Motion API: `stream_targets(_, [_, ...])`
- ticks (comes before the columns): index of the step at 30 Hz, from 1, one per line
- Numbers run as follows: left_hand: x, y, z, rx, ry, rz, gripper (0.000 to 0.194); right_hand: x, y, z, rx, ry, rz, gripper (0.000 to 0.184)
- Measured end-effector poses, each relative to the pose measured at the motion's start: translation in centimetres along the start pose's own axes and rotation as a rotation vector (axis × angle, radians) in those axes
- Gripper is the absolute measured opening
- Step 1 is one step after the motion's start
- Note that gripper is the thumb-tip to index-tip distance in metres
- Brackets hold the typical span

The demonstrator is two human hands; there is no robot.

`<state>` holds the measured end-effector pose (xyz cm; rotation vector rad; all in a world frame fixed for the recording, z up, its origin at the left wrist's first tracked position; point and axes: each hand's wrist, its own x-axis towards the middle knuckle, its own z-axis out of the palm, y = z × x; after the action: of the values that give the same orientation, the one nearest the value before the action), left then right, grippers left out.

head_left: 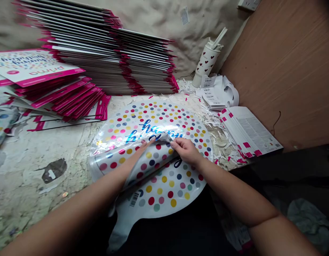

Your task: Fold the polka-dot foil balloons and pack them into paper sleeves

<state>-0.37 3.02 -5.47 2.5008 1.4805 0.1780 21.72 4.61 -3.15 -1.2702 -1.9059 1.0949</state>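
Note:
A flat, deflated foil balloon (164, 181) lies before me, white with many coloured dots and shiny blue "happy" lettering. Its left part is folded over toward the middle, and its tail hangs at the lower left past the table edge. With thumb and fingers closed, my right hand (186, 151) pinches the upper edge of that fold. My left hand (141, 151) reaches in along the fold, touching the foil. The folded flap covers most of its fingers, so their grip is hidden. A small barcode is printed near the tail.
Tall stacks of pink-edged card packets (113, 57) stand at the back left, beside a loose fanned pile (60, 92). At the right are a white tumbler (207, 58) with hearts, a strip of barcode labels (211, 94), paper scraps, more cards (247, 129) and a brown board (287, 71).

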Motion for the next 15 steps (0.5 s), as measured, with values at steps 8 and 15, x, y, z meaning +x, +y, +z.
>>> stream_targets(8, [-11.0,-4.5,-4.7,0.184,0.187,-0.315,0.053,2.9,0.1,1.3,-0.293,0.126,0.223,0.03])
stream_targets(15, [-8.3,5.0,0.9,0.27,0.328,0.145,0.07,1.9,-1.4,1.8,-0.454,0.184,0.24,0.031])
